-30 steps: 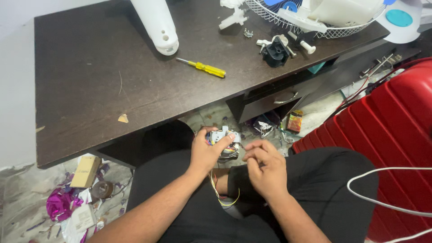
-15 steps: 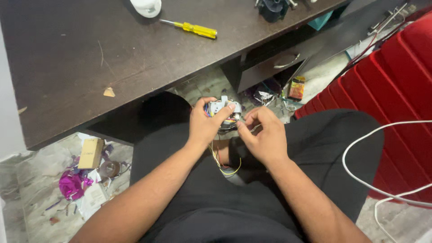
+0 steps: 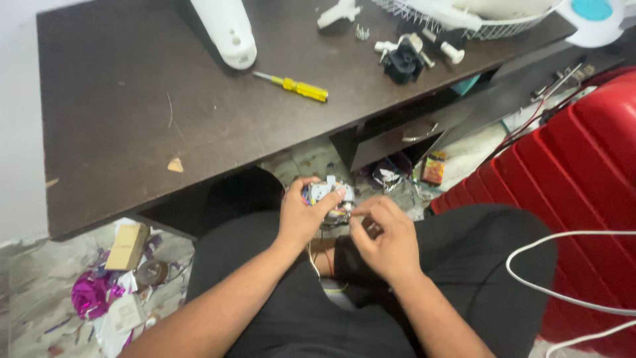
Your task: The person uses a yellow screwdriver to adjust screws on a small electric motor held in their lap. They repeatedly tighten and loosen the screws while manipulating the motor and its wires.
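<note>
Motor assy [image 3: 329, 199] – left hand [image 3: 301, 215] grip wrapped round it – right hand [image 3: 387, 238] fingertips pinched narrow on its wires.

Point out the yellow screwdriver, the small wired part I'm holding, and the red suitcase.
yellow screwdriver [image 3: 306, 88]: head view, on its yellow handle.
small wired part [image 3: 326, 191]: head view, on its pale top face, held by the left hand [image 3: 301, 217].
red suitcase [image 3: 583, 172]: head view, on its ribbed shell.

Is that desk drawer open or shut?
Open, partly. The drawer front with its metal handle stands out from under the desk, leaving a dark gap above it.
</note>
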